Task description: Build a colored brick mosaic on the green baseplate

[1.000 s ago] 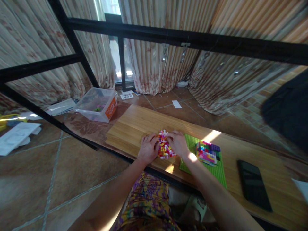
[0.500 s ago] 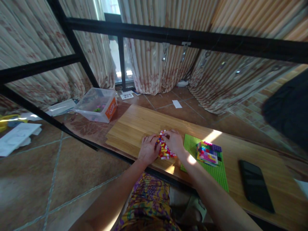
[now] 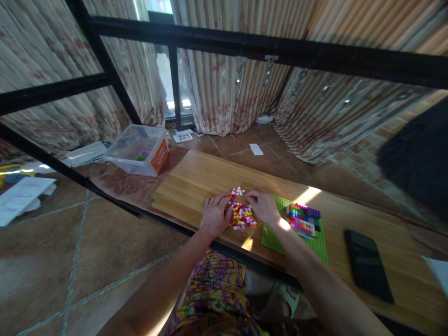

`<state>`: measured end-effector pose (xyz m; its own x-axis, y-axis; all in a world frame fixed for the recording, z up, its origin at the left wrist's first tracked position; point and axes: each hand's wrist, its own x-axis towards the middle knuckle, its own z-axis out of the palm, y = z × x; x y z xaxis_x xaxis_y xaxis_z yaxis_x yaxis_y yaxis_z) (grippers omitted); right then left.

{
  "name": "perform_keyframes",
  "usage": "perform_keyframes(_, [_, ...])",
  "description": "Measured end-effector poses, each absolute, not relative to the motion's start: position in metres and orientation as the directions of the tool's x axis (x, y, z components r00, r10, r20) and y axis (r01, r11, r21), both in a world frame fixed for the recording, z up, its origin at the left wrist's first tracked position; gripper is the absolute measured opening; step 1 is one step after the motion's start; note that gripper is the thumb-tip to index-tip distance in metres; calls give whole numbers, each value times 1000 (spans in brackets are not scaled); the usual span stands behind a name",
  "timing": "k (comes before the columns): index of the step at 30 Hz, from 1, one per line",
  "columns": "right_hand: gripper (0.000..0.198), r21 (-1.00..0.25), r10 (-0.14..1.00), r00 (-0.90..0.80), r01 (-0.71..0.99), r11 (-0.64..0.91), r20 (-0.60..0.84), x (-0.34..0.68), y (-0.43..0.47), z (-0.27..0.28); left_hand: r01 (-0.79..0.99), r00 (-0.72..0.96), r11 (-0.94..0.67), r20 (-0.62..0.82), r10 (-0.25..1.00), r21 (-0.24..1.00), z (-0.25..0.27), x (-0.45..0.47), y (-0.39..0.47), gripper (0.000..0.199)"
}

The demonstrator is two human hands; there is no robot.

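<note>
Many loose bricks point(image 3: 242, 215) | between both hands point(image 3: 214, 218) point(image 3: 264, 206) | on wooden board point(image 3: 196, 177)

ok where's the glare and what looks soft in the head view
In the head view, sunlight leaves a bright streak on the table and a patch on the right wrist; at the head view's top, the window is washed out; mid head view, the loose bricks look soft-edged, too small to count.
</note>
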<state>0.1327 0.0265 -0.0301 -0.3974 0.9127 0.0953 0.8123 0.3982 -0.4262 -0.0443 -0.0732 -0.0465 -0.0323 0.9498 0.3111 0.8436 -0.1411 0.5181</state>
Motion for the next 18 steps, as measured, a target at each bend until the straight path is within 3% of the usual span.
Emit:
perform_keyframes(11, [25, -421, 895, -446, 806, 416, 29, 141, 27, -25, 855, -38, -130, 311, 950, 502, -46, -44, -73, 31])
perform_keyframes(18, [26, -351, 890, -456, 828, 437, 31, 131, 22, -19, 857, -36, -131, 312, 949, 498, -45, -44, -73, 31])
